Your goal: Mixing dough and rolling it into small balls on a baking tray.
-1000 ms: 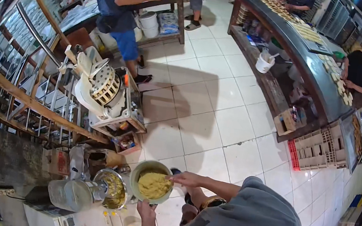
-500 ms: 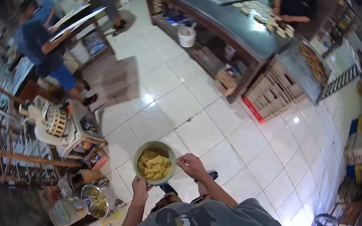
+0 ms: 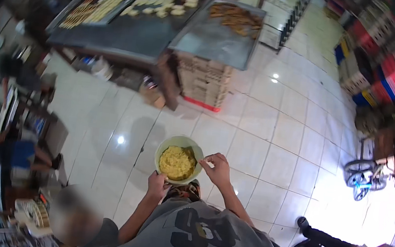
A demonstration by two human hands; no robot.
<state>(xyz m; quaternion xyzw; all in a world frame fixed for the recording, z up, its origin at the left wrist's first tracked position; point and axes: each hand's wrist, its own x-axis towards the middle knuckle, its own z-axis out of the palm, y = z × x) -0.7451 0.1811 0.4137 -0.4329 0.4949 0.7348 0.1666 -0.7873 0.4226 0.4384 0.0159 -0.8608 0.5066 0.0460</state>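
Two hands carry one pale green bowl (image 3: 179, 159) of yellow crumbly mix in front of the person's chest, above the tiled floor (image 3: 268, 123). The left hand (image 3: 157, 185) grips the near rim, fingers closed on it. The right hand (image 3: 217, 169) pinches the right rim, fingers narrow. The bowl sits between both hands, equally close to each. A worktop (image 3: 134, 34) with trays of pastries stands well ahead.

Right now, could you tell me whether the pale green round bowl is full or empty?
Partly full: the pale green round bowl holds a yellow crumbly heap below its rim.
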